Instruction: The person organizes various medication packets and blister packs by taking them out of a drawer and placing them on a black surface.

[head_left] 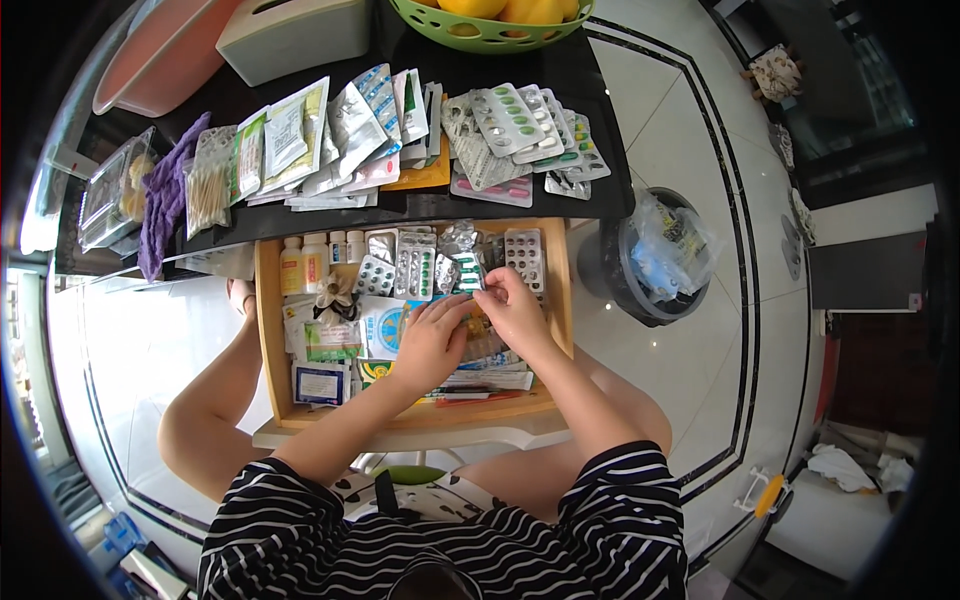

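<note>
From the head camera, both hands are working inside the wooden drawer (268, 330). The left hand (430, 345) is lying curled over packets at the drawer's middle; the right hand (512, 308) is pinching a green blister pack (466, 272) near its back edge.

Green-and-silver blister pack (466, 276), pinched flat among packets in the wooden drawer (268, 330).

Pale wood drawer (268, 330) w/ glossy foil blister packs (415, 268) (paper sachets (322, 383) matt).
</note>
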